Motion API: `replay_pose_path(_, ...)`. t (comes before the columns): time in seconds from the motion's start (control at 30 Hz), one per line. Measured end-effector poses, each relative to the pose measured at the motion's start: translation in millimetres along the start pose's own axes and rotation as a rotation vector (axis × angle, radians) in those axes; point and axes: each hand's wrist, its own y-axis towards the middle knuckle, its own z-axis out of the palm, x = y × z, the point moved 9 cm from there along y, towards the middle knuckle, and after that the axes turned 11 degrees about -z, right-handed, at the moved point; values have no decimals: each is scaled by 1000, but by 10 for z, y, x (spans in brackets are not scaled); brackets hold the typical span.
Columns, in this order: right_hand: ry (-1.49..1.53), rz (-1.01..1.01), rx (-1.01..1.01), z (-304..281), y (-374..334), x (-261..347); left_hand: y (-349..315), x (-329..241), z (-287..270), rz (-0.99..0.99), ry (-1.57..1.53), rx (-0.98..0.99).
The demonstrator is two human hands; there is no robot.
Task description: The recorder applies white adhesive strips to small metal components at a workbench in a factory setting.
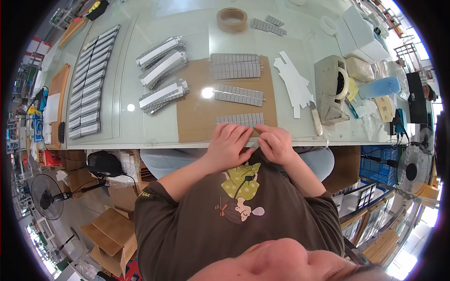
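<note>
A row of flat grey rectangular segments [241, 118] with thin wire ends lies at the near edge of a brown cardboard sheet [197, 126]. My left hand [228, 146] is closed, its fingertips pressed on the near side of that row. Beside it, my right hand [275, 144] is closed in a pinch on a small pale strip [254, 146], which reaches toward my left thumb. The fingers hide part of the row and of the strip. Farther up the cardboard lie another segmented row [239, 95] and a wider block of rows [235, 66].
Stacked grey rows with white strips [164, 68] lie left of the cardboard, long striped panels [93, 84] farther left. A tape roll [232, 20] is at the back. On the right are white paper strips [293, 79], a knife [317, 121], a tape dispenser [330, 89] and a blue bottle [380, 87].
</note>
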Motion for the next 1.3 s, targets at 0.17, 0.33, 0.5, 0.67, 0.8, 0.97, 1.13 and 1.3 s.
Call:
replay_pose_path(0.17, -18, -56, 38, 38, 14, 31, -3, -2, 40, 5, 50, -12)
replay_pose_path(0.33, -25, -41, 28, 40, 0, 22, -3, -1, 35, 8, 52, -29)
replay_pose_path(0.5, -32, -45, 34, 40, 9, 30, -8, 3, 38, 3, 65, -20)
replay_pose_path(0.67, -41, -34, 9, 20, -23, 21, -25, 2, 46, 11, 79, -25)
replay_pose_path(0.8, -100, -31, -46, -22, -56, 25, -14, -9, 63, 2, 94, -16)
replay_pose_path(0.97, -78, -15, -21, -4, -31, 19, -21, 0, 106, 0, 112, 10)
replay_pose_path(1.13, -49, -2, -17, -7, -38, -5, -14, 0, 108, -7, 102, 24)
replay_pose_path(1.3, -36, 8, -14, 1, -30, -11, -22, 10, 109, -1, 101, 11)
